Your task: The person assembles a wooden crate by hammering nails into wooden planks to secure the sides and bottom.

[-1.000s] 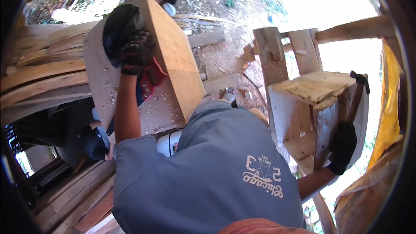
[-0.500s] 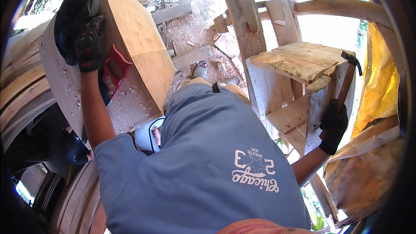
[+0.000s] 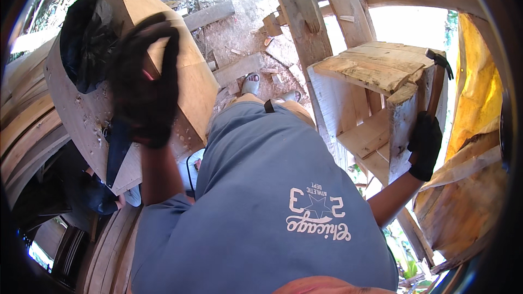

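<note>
1. The left hand [image 3: 146,84], in a black glove, is over the bench [image 3: 68,98] at the left. Its fingers and thumb curve round into a loose ring, with wood showing through the gap; it is blurred, so I cannot tell whether it holds anything small.
2. The right hand [image 3: 425,144], also gloved in black, is closed round the wooden handle of a hammer [image 3: 436,87]. The tool points upward, its dark head beside the upper right corner of an open-fronted plank box [image 3: 376,68].
3. A saw [image 3: 117,155] lies on the bench, its dark blade showing below the left hand, which covers most of the red handle.
4. A black plastic bag [image 3: 87,43] rests on the bench just beyond the left hand, and wood shavings are scattered near the blade.
5. Curved planks [image 3: 32,130] lie left of the bench; a yellow sheet [image 3: 479,76] hangs at the far right.
</note>
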Tool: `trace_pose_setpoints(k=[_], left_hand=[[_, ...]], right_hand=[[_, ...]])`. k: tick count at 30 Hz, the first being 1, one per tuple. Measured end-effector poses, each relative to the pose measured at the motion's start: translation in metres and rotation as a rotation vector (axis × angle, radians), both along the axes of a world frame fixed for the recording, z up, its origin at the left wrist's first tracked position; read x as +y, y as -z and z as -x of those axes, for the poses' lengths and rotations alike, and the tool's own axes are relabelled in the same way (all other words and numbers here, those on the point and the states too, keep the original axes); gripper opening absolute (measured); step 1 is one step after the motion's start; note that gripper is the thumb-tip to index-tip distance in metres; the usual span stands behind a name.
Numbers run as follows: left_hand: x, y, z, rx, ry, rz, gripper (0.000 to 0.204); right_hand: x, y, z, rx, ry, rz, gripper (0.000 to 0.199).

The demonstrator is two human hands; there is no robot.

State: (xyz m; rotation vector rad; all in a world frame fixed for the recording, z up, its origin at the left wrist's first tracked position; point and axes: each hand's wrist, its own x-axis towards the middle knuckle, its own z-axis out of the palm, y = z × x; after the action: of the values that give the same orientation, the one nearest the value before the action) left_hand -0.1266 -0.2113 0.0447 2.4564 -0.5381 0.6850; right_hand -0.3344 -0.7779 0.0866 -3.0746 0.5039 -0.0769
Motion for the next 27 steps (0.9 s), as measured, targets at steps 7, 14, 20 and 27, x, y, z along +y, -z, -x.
trace_pose_setpoints(k=[7,14,20,27], left_hand=[[-0.221,0.223,-0.010,0.869,0.636,-0.523,0.028],[-0.267,0.387,0.030,1.235,0.829,-0.632,0.059],[-0.296,0.472,0.067,1.136,0.913,-0.458,0.055],[-0.318,0.440,0.067,1.404,0.501,-0.294,0.064]], right_hand=[[0.008,-0.014,-0.009,0.020,-0.059,-0.006,0.036],[0.029,-0.019,-0.007,-0.071,0.392,-0.464,0.031],[0.035,-0.019,-0.013,-0.195,0.596,-0.833,0.032],[0.040,-0.024,-0.017,-0.200,0.548,-0.956,0.031]])
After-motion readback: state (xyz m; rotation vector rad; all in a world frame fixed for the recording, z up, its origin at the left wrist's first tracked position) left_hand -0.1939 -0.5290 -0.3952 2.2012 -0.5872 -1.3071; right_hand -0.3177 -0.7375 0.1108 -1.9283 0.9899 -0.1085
